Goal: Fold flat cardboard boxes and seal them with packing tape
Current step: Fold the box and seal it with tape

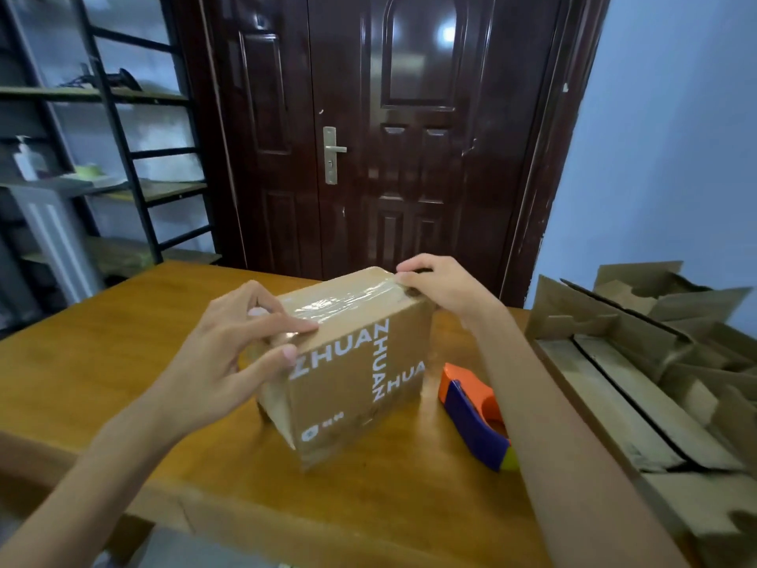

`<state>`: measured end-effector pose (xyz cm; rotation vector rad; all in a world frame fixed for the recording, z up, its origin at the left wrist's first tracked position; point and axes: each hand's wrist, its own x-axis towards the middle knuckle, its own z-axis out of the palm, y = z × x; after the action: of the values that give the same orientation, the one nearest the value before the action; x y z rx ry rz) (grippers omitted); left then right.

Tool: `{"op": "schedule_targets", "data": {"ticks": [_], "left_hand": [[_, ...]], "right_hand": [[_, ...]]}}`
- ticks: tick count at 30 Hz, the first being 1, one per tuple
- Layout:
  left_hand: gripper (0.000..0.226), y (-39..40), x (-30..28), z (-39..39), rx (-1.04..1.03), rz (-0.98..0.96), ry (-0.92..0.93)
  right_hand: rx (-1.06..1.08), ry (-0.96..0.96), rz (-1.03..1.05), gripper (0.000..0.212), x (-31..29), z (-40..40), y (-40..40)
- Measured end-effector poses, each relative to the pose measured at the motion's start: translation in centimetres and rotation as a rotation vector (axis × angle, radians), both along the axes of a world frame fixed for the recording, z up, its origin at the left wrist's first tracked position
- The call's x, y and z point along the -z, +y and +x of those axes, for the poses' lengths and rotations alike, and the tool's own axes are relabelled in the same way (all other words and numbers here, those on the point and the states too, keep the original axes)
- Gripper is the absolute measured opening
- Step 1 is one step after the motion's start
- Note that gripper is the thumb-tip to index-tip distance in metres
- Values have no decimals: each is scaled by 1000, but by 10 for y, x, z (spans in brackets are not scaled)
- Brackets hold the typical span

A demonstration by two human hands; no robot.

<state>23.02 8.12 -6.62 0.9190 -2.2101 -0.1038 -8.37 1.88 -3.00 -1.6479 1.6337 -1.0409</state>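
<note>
A folded brown cardboard box [352, 387] printed with white "ZHUAN" letters stands on the wooden table [123, 362]. A strip of clear packing tape [344, 299] runs along its top. My left hand [229, 354] holds the box's near-left end, index finger on the tape's end and thumb on the printed front face. My right hand [442, 286] is at the far-right top corner, fingers curled down over the tape's end there. An orange and blue tape dispenser [475, 412] lies on the table right of the box, partly hidden by my right forearm.
A large open carton [594, 403] with several flat cardboard blanks stands at the table's right edge. A dark wooden door [368, 137] is behind the table. A black metal shelf rack [110, 157] stands at the left.
</note>
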Motion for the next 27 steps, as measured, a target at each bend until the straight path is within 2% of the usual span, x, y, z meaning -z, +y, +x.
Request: {"op": "schedule_targets", "data": {"ticks": [2,4,5,7,8,10,12,13,16,20,24,27], "left_hand": [[45,13,0,-9,26,-8,-34],[44,21,1,-16,21,-81,-114],[43,22,3,-20,4,-141,-148],[43,24,11,-32,-71,-247,-145],[44,24,16,-40,-124,-278,-111],[46,24,25,-61,-223,-313,-46],[45,26,31,-82,-297,-330,-34],[43,27,32,-91,-323,-336,-30],[39,28,34,-110,-359,-362,-14],[36,23,35,-112,-362,-379,-15],[32,34,17,-117,-434,-284,8],[26,57,-1,-130,-351,-170,181]], "right_hand": [[-2,8,-37,18,-7,10,-15],[91,-79,-90,26,-8,11,-21],[180,-57,-131,30,-4,6,-14],[357,221,-173,33,15,-12,14],[405,389,-125,36,30,-21,29],[374,653,53,58,62,-33,55],[288,792,196,79,90,-37,67],[251,814,232,83,101,-39,72],[203,788,226,82,119,-37,85],[307,741,60,64,112,-38,100],[232,379,-7,58,81,-48,132],[23,17,-65,41,52,-46,168]]}}
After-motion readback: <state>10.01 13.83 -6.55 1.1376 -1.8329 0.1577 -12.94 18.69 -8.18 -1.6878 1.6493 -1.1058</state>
